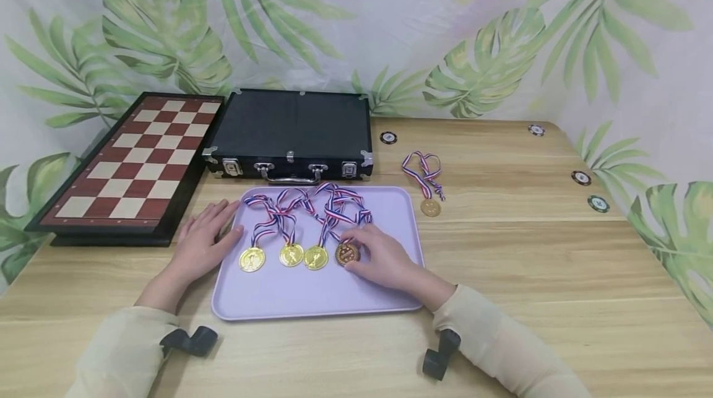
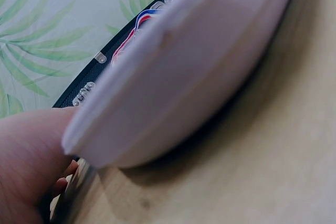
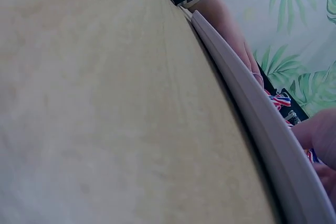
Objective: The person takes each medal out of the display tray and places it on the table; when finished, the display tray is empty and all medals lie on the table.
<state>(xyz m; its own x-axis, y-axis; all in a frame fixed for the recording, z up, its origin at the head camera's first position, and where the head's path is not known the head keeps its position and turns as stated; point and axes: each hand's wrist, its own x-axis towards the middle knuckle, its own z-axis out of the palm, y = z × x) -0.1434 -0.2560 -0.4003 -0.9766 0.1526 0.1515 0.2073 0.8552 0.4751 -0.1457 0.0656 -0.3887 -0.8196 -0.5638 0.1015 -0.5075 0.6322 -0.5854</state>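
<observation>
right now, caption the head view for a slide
Right hand pinches a bronze medal beside three gold medals on a tray, left hand touching it.

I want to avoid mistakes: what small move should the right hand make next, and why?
Perhaps the right hand should release the bronze medal: it already lies on the tray beside three gold medals, and another medal lies outside.
</observation>
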